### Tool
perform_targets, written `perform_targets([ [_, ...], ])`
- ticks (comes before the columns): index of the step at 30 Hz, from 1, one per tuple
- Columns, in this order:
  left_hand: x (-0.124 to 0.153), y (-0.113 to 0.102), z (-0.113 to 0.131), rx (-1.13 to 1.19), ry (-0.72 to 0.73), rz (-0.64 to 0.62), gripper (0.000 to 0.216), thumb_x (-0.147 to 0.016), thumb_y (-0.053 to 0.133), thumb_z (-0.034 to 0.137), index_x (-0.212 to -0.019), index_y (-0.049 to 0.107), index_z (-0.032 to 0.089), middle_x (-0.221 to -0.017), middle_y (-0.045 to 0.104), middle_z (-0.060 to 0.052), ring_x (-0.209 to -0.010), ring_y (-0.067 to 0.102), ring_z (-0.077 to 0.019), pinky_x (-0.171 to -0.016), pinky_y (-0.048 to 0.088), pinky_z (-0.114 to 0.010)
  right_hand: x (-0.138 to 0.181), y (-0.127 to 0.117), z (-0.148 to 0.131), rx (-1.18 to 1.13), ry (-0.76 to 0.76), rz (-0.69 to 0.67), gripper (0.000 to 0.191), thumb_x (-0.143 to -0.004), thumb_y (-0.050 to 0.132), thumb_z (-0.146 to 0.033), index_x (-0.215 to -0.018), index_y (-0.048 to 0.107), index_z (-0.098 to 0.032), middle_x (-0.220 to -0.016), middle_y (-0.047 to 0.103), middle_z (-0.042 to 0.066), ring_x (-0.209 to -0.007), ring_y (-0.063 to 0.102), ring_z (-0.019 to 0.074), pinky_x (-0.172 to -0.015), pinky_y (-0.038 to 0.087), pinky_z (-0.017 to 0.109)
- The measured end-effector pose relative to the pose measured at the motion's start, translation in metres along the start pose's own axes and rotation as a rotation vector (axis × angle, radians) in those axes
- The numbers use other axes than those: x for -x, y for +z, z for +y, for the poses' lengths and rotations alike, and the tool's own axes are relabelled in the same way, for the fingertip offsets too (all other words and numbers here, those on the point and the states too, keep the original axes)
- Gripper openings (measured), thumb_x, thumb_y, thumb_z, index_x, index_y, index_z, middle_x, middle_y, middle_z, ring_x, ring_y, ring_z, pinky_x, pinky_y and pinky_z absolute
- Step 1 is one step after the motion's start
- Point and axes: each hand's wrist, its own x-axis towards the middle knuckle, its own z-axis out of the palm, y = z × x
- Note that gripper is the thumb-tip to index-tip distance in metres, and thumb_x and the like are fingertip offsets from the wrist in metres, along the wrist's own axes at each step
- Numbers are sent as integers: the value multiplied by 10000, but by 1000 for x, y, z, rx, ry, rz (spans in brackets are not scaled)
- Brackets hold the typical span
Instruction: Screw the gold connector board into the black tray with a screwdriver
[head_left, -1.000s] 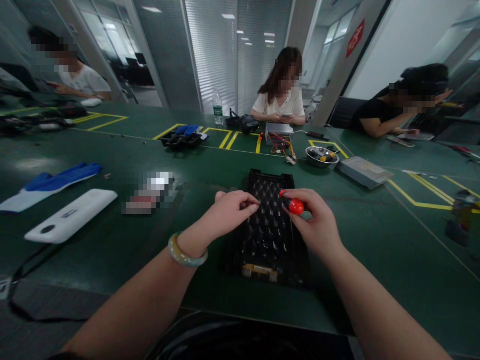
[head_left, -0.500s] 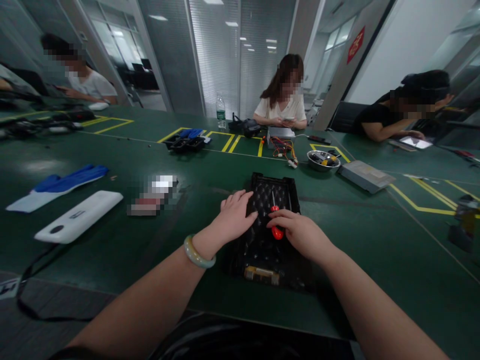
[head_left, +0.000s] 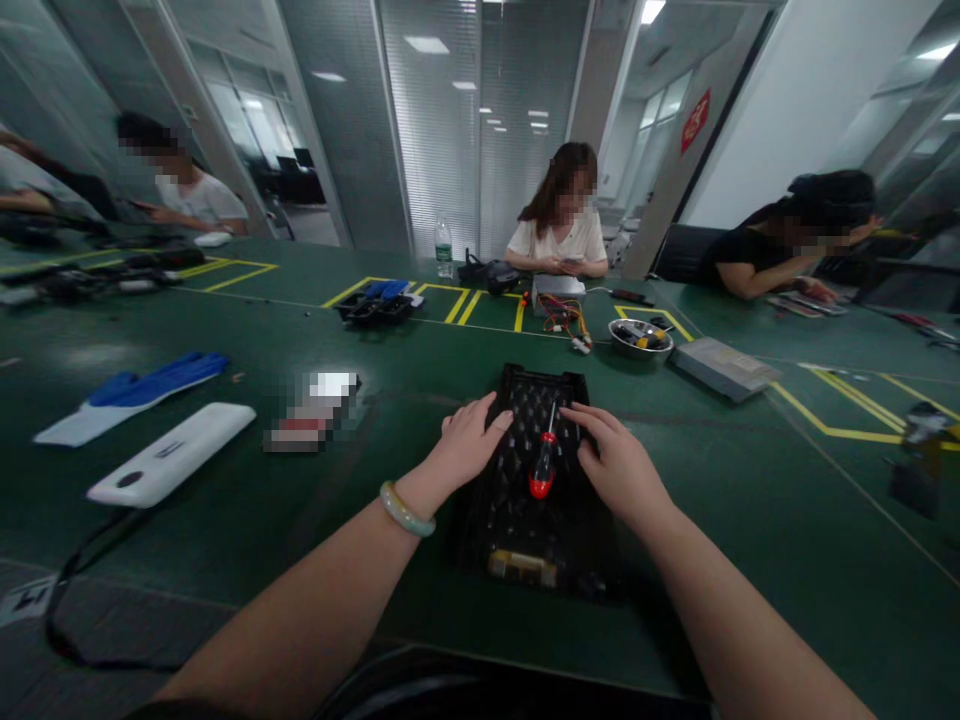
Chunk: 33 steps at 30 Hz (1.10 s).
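Observation:
A black tray-like case (head_left: 517, 522) with a quilted, bumpy inside lies in front of me. In it rests a red-and-black screwdriver (head_left: 543, 466), its shaft pointing away from me and no hand on it. My left hand (head_left: 471, 438), with a bangle (head_left: 405, 510) on its wrist, lies over the case's left edge with fingers stretched out. On the opposite edge is my right hand (head_left: 616, 458), fingers extended and fingertips close to the screwdriver's shaft. A yellowish-brown connector-like part (head_left: 523, 566) shows at the case's near end.
To the left lie a blue-and-white glove (head_left: 142, 390), a white power bank-like device (head_left: 174, 455) and a blurred phone-sized object (head_left: 315, 412). Farther off are a metal bowl (head_left: 641, 338), a grey flat box (head_left: 724, 368) and a wired unit (head_left: 557, 292). Several people sit around the table.
My right hand has let go of the screwdriver and moved right to the case's edge. The screwdriver now lies in the case, its handle nearer me. The view has tilted up slightly.

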Motion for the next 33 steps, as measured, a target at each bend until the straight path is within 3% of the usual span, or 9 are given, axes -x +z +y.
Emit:
perform_targets([
  [4,-9,3,-8,106,-17,26,627,-1016,310,588,-1424,535,169,-1488,537,-144,-1382,478,-305,-1180,288,-497,-6,14,27,-78,172,118,619,-928,520,-385,-1490,417,-145,-1480,486,159,-1390,469,299,-1204,361,516],
  [6,-13,5,-13,171,-14,43,613,-1027,292,564,-1407,552,161,-1477,550,-134,-1378,485,-272,-1183,308,-439,-10,22,43,-153,247,127,642,-956,471,-490,-1482,409,-128,-1469,493,185,-1296,561,280,-1144,439,497],
  [9,-21,7,-19,267,2,40,592,-1038,264,536,-1335,610,158,-1390,624,-115,-1294,559,-224,-1133,386,-359,-16,29,63,-257,311,127,597,-982,436,-527,-1420,471,-123,-1404,559,178,-1233,607,240,-1103,478,454],
  [13,-28,9,-24,333,-20,34,607,-1025,283,556,-1236,662,132,-1317,666,-128,-1241,595,-234,-1114,403,-351,-22,29,75,-333,333,124,469,-988,490,-512,-1280,583,-158,-1322,617,121,-1224,598,236,-1086,464,503],
  [16,-31,10,-24,346,-45,29,620,-1010,299,579,-1203,679,129,-1277,686,-134,-1225,604,-254,-1102,409,-353,-24,27,75,-337,330,107,450,-978,499,-524,-1217,626,-164,-1270,636,110,-1238,576,237,-1118,424,497],
  [20,-32,11,-26,344,-87,26,628,-995,303,599,-1212,675,142,-1276,689,-136,-1226,605,-271,-1074,425,-354,-25,25,70,-311,344,62,505,-949,473,-569,-1187,661,-166,-1232,642,125,-1213,584,238,-1131,415,398],
  [25,-33,13,-31,327,-135,4,654,-988,285,621,-1262,648,152,-1361,635,-140,-1287,560,-285,-1110,387,-389,-25,23,61,-250,371,13,557,-929,464,-587,-1247,634,-162,-1283,615,116,-1230,576,235,-1112,423,353],
  [33,-36,16,-34,324,-137,-10,652,-990,260,624,-1265,629,161,-1348,637,-132,-1280,558,-265,-1115,373,-360,-20,12,43,-40,423,-73,523,-921,481,-528,-1229,645,-139,-1283,617,149,-1207,597,279,-1099,412,403],
])
